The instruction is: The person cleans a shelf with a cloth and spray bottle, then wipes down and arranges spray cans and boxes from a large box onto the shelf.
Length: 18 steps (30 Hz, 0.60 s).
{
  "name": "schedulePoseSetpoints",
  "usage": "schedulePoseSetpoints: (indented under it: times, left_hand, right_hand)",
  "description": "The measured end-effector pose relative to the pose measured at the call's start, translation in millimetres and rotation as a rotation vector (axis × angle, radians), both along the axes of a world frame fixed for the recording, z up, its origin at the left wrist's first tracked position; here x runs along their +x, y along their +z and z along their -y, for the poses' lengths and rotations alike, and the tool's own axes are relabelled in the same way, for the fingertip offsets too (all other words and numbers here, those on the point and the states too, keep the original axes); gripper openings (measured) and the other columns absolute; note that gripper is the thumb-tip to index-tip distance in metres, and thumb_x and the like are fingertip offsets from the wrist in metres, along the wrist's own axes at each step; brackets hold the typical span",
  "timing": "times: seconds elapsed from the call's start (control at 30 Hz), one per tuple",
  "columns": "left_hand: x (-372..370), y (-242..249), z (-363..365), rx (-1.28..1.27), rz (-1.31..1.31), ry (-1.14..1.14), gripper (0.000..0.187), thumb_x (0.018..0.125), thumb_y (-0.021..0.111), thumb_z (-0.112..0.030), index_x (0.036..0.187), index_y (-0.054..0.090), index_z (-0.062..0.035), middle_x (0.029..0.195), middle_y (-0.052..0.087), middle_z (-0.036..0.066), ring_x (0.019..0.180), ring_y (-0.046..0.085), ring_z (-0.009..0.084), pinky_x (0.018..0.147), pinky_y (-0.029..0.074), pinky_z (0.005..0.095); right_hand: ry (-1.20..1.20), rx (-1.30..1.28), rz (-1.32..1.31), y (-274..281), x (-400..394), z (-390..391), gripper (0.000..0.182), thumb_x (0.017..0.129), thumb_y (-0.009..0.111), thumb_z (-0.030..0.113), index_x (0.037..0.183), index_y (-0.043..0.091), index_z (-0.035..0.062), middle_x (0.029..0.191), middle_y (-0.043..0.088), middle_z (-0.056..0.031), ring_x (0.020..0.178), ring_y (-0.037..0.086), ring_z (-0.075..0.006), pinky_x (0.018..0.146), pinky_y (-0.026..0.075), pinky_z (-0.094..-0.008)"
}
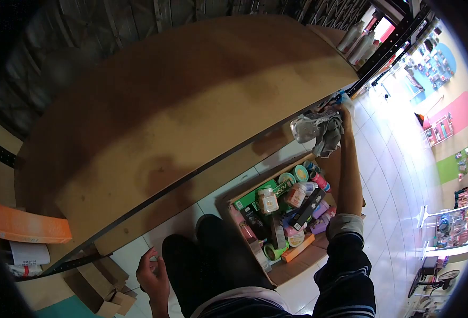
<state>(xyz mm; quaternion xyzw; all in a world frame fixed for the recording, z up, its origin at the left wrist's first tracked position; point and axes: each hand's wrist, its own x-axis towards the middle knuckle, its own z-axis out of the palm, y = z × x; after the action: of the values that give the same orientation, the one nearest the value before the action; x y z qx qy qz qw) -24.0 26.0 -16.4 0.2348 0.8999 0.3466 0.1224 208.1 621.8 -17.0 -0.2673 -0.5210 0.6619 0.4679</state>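
My right hand (343, 112) is stretched out to the shelf's front edge near its right-hand post. It is closed on a crumpled grey cloth (329, 133) and a clear bottle (304, 129) with blue at its top, which looks like a spray bottle; the fingers are partly hidden. The bottle lies tilted, its base toward the left. My left hand (153, 275) hangs beside my knee, fingers loosely bent and apart, holding nothing. In front of me spreads the brown shelf board (191, 106), its surface bare and partly in shadow.
A cardboard box (292, 273) full of jars, tubes and small cartons stands on the tiled floor by my legs. An orange box (30, 225) sits at the shelf's left end, several bottles (358, 45) at the far right. An opened carton (99, 283) lies lower left.
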Motion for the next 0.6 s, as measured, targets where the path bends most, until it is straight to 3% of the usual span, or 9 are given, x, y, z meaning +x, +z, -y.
schedulePoseSetpoints:
  times: [0.1, 0.17, 0.2, 0.37, 0.43, 0.5, 0.6]
  left_hand:
    - [-3, -4, 1, 0.009, -0.018, -0.016, 0.025, 0.076, 0.055, -0.011, 0.100, 0.055, -0.0010, 0.089, 0.060, 0.012, 0.065, 0.059, 0.0224, 0.059, 0.047, 0.0320]
    - [-5, -2, -1, -0.005, -0.018, -0.016, 0.025, 0.076, 0.055, -0.011, 0.099, 0.055, -0.0008, 0.088, 0.060, 0.013, 0.064, 0.059, 0.0225, 0.059, 0.047, 0.0318]
    - [-5, -2, -2, -0.019, -0.015, -0.013, 0.026, 0.076, 0.055, -0.011, 0.099, 0.055, -0.0007, 0.087, 0.060, 0.013, 0.064, 0.059, 0.0226, 0.058, 0.047, 0.0317]
    - [-8, -12, -3, -0.066, -0.033, -0.026, 0.025, 0.075, 0.055, -0.010, 0.098, 0.056, -0.0003, 0.086, 0.061, 0.014, 0.064, 0.059, 0.0225, 0.058, 0.047, 0.0314]
    - [-8, -12, -5, -0.075, -0.025, -0.034, 0.025, 0.075, 0.055, -0.009, 0.098, 0.056, -0.0002, 0.086, 0.061, 0.014, 0.064, 0.059, 0.0226, 0.058, 0.047, 0.0314]
    - [-6, -10, -9, -0.062, -0.011, -0.051, 0.025, 0.075, 0.055, -0.009, 0.098, 0.056, -0.0003, 0.087, 0.061, 0.014, 0.064, 0.060, 0.0222, 0.057, 0.047, 0.0310]
    - [0, -3, -16, -0.049, 0.012, -0.049, 0.024, 0.075, 0.055, -0.009, 0.098, 0.056, -0.0008, 0.087, 0.061, 0.013, 0.064, 0.059, 0.0208, 0.058, 0.047, 0.0301]
  right_hand:
    - [-0.054, 0.167, -0.024, 14, 3, -14, 0.026, 0.069, 0.048, 0.013, 0.092, 0.050, -0.0010, 0.078, 0.056, -0.0119, 0.067, 0.058, -0.0234, 0.065, 0.049, -0.0296]
    - [-0.191, -0.024, 0.000, 26, 3, -17, 0.029, 0.069, 0.051, 0.013, 0.095, 0.049, 0.0006, 0.077, 0.056, -0.0109, 0.067, 0.057, -0.0216, 0.064, 0.049, -0.0286]
    - [-0.141, -0.124, 0.028, 28, 9, -25, 0.027, 0.068, 0.053, 0.014, 0.092, 0.051, 0.0025, 0.078, 0.055, -0.0094, 0.067, 0.056, -0.0191, 0.064, 0.048, -0.0276]
    - [-0.125, -0.087, 0.148, 22, 32, -62, 0.024, 0.073, 0.055, 0.021, 0.089, 0.051, 0.0045, 0.077, 0.055, -0.0075, 0.068, 0.056, -0.0180, 0.064, 0.047, -0.0266]
    - [-0.029, 0.082, 0.176, 26, 36, -70, 0.026, 0.079, 0.048, 0.026, 0.090, 0.053, 0.0033, 0.083, 0.058, -0.0101, 0.078, 0.056, -0.0209, 0.075, 0.046, -0.0300]
    - [-0.088, 0.127, 0.227, 23, 42, -70, 0.026, 0.080, 0.046, 0.027, 0.088, 0.052, 0.0032, 0.083, 0.058, -0.0113, 0.080, 0.056, -0.0218, 0.079, 0.044, -0.0310]
    - [0.023, 0.129, 0.266, 22, 43, -55, 0.034, 0.082, 0.047, 0.031, 0.097, 0.051, 0.0008, 0.095, 0.055, -0.0104, 0.082, 0.056, -0.0212, 0.078, 0.044, -0.0298]
